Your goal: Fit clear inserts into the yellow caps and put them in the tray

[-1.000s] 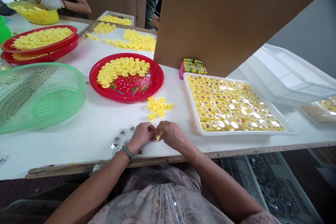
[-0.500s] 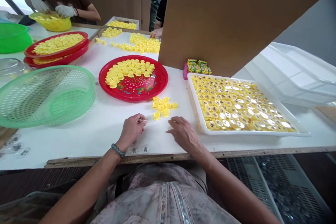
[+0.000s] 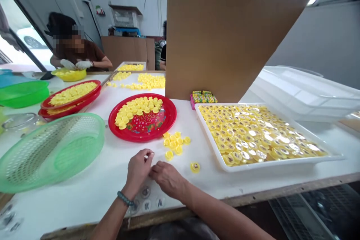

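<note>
My left hand (image 3: 140, 168), with a beaded bracelet at the wrist, pinches something small and pale that is too small to name. Close against it, my right hand (image 3: 168, 179) has its fingers pressed together; whatever they hold is hidden. Several clear discs with dark prints (image 3: 146, 205) lie by my left wrist. Beyond my hands is a loose group of yellow cup-shaped pieces (image 3: 173, 143). A single yellow piece with a printed disc (image 3: 195, 167) lies to the right. Many more like it fill the white tray (image 3: 221, 159).
A red plate (image 3: 168, 120) bears yellow pieces. A green mesh basket (image 3: 92, 150) stands at the left. A cardboard panel (image 3: 213, 37) rises behind a pink box of small packets (image 3: 204, 97). At the back left, a person in white gloves (image 3: 75, 64) works over a yellow bowl (image 3: 70, 77).
The view has tilted up. My right hand has moved left to meet my left hand. One yellow piece with a disc now lies by itself left of the tray.
</note>
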